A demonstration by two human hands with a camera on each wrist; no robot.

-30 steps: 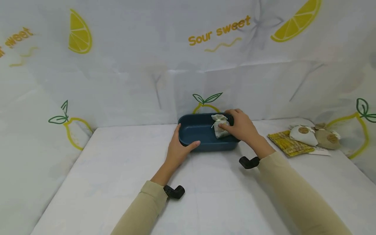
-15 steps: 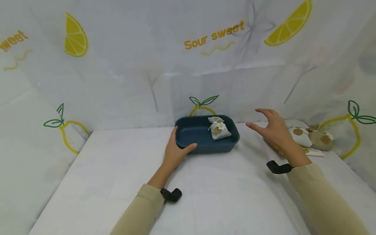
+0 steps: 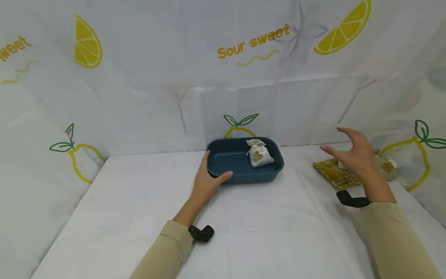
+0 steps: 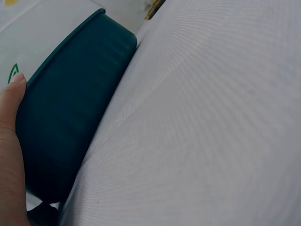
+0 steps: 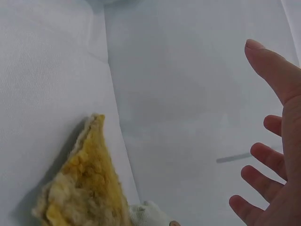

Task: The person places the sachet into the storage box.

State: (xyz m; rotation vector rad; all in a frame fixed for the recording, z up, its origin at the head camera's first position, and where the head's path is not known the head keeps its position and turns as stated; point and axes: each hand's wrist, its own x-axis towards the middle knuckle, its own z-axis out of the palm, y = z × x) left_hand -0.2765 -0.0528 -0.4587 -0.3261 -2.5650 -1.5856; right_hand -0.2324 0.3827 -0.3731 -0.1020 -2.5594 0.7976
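My left hand [image 3: 206, 180] holds the left end of a dark blue rectangular bin [image 3: 240, 178], thumb at its front wall and fingers along its end. In the left wrist view the thumb [image 4: 10, 110] lies against the bin's outer wall [image 4: 75, 94]. A small pale drawstring pouch [image 3: 262, 158] with a white flower and a round tag lies inside, toward the right end. My right hand [image 3: 357, 155] is raised over the right side of the table, thumb and fingers spread wide, holding nothing. Below it lies a folded yellow-brown fuzzy cloth [image 3: 331, 170].
Beside the cloth, a tan drawstring pouch [image 3: 387, 168] sits at the right table edge. A white pouch [image 5: 146, 215] is mostly hidden behind my right hand in the head view. A white curtain [image 3: 156, 97] with lemon prints hangs behind the white-covered table [image 3: 115, 209].
My right hand has let go of the pouch in the bin and moved right, over the cloth and other pouches. The left hand has stayed at the bin.
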